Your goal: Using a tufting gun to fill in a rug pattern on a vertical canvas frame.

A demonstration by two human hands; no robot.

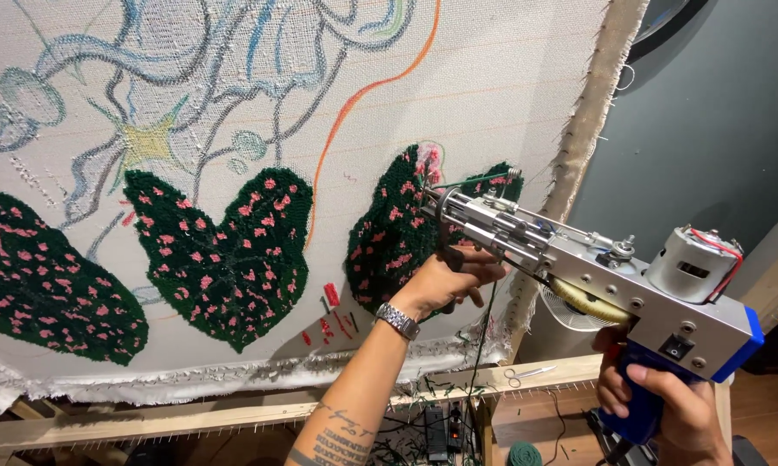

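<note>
Head view looks down along a tufting gun (pixel 579 267), a silver metal tool with a blue handle and a grey motor at its rear, pointed at a stretched pale backing cloth (pixel 510 78). The right hand (pixel 665 406), at about 5 o'clock in the picture, is wrapped tight around the blue pistol grip, fingers curled closed on it. The left hand (pixel 449 280), near the centre and slightly toward 4 o'clock, closes around the black front handle under the gun's barrel; a metal wristwatch (pixel 398 321) sits on that wrist, and the forearm runs down toward 6 o'clock.

The gun's needle tip meets the cloth at a dark green tufted leaf with pink spots (pixel 398 233), just right of centre. A strand of green yarn (pixel 471 179) runs into the tip. Two more green leaves with pink spots lie on the cloth: a heart-shaped one (pixel 225 250) toward 8 o'clock and another (pixel 44 280) at 9 o'clock by the left edge. Drawn outlines in grey, blue, yellow and orange cover the upper cloth from 10 to 12 o'clock.

Below the cloth, a wooden frame rail (pixel 234 414) crosses at 6 to 7 o'clock. Small scissors (pixel 527 374) rest on the rail near 5 o'clock. A green yarn cone (pixel 524 454) stands at the bottom edge, just under the scissors.
</note>
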